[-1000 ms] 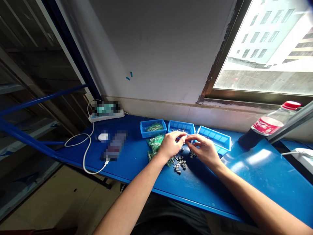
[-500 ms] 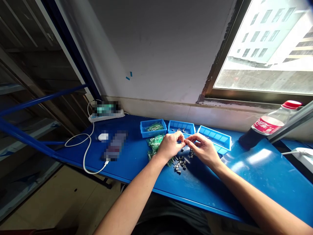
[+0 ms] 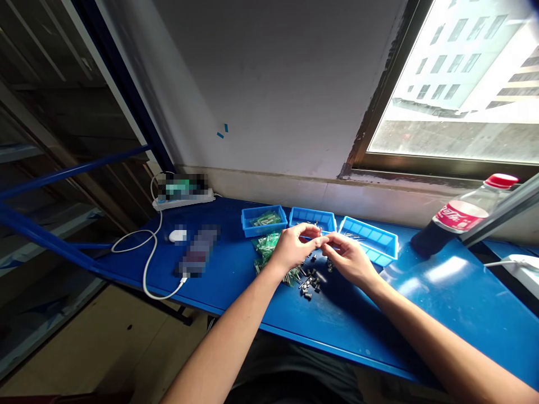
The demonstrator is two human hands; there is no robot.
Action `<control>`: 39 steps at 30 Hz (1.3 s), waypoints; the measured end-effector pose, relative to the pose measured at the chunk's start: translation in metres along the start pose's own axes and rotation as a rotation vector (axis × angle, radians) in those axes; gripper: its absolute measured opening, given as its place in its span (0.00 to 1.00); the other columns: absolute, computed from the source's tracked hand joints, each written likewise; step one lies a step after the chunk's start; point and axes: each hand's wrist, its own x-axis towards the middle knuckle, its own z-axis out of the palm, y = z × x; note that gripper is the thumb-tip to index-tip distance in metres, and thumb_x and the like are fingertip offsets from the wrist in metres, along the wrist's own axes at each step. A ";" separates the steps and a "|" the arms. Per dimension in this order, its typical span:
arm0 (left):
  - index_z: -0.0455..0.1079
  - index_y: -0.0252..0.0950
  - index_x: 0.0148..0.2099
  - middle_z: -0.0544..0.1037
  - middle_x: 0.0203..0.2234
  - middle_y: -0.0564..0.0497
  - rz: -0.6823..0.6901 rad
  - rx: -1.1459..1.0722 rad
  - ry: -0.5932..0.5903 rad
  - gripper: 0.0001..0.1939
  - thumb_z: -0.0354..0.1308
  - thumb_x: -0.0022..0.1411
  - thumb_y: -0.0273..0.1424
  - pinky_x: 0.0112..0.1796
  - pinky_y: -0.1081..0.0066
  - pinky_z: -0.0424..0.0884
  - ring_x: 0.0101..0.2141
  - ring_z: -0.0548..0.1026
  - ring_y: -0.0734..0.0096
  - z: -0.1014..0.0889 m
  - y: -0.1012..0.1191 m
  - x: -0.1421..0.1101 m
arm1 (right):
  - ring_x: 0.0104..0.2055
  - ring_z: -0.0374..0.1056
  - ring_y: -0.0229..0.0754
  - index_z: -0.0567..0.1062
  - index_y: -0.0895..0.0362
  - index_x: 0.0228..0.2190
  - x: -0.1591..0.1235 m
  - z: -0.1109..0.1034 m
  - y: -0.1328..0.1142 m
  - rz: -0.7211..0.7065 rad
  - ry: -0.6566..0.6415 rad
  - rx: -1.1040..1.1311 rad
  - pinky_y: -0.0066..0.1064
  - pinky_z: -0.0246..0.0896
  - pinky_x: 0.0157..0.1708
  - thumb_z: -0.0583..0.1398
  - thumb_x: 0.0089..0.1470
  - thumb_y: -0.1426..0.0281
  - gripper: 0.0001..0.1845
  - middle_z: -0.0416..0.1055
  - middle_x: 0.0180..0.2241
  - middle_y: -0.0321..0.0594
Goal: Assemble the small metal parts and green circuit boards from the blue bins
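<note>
My left hand [image 3: 295, 247] and my right hand [image 3: 348, 256] meet fingertip to fingertip above the table. Both are closed in a pinch around something tiny; only a dark speck shows at the fingertips, and its kind cannot be made out. Beneath the hands lies a loose pile of small metal parts [image 3: 310, 283], dark and silvery. Left of them, partly behind my left wrist, are green-tinted bags [image 3: 266, 244] with thin pieces in them. Just behind the hands stands a blue bin [image 3: 312, 212] with a few small parts inside.
A second blue bin [image 3: 264, 229] holds green-tinted pieces; a third bin [image 3: 385, 259] with thin dark pieces stands right. Farther right is a cola bottle [image 3: 457, 216]. A blurred phone-like object [image 3: 197, 249], white cable [image 3: 145, 275] and power strip [image 3: 185, 201] lie left on the blue table [image 3: 236, 275].
My left fingers have opened out a little and stretched forward, and the right fingers have shifted slightly. A dark speck now shows at the fingertips. The bins and loose parts look unmoved.
</note>
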 end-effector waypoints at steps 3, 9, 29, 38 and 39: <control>0.83 0.36 0.47 0.86 0.46 0.43 0.021 0.010 -0.052 0.10 0.67 0.67 0.34 0.47 0.63 0.82 0.47 0.84 0.58 0.000 0.000 -0.001 | 0.36 0.75 0.47 0.80 0.52 0.40 -0.001 -0.001 -0.002 0.036 0.027 0.032 0.38 0.72 0.38 0.63 0.65 0.49 0.19 0.79 0.36 0.41; 0.83 0.34 0.42 0.85 0.47 0.41 0.015 -0.102 0.006 0.07 0.70 0.63 0.32 0.47 0.63 0.82 0.47 0.84 0.58 0.000 -0.004 0.002 | 0.37 0.75 0.47 0.82 0.52 0.41 -0.001 0.000 0.000 0.045 0.010 0.030 0.38 0.72 0.39 0.64 0.64 0.49 0.19 0.80 0.38 0.41; 0.81 0.39 0.43 0.88 0.38 0.49 0.075 0.343 -0.014 0.06 0.63 0.68 0.30 0.39 0.67 0.80 0.38 0.86 0.61 0.002 -0.001 -0.005 | 0.39 0.78 0.48 0.82 0.53 0.40 -0.003 0.000 -0.001 0.005 0.164 -0.056 0.38 0.72 0.36 0.66 0.63 0.53 0.16 0.82 0.40 0.44; 0.75 0.36 0.40 0.86 0.40 0.45 -0.026 -0.097 0.055 0.07 0.69 0.63 0.30 0.45 0.64 0.81 0.41 0.85 0.62 0.001 -0.004 0.001 | 0.38 0.76 0.48 0.83 0.51 0.39 -0.003 0.003 0.001 -0.052 0.140 -0.127 0.39 0.72 0.36 0.66 0.63 0.54 0.14 0.82 0.39 0.42; 0.72 0.36 0.39 0.86 0.39 0.45 -0.037 -0.109 0.072 0.09 0.70 0.63 0.31 0.45 0.64 0.81 0.41 0.85 0.62 0.001 -0.005 0.001 | 0.38 0.77 0.48 0.82 0.51 0.40 -0.003 0.003 0.000 -0.045 0.141 -0.120 0.39 0.72 0.36 0.66 0.64 0.53 0.14 0.82 0.40 0.42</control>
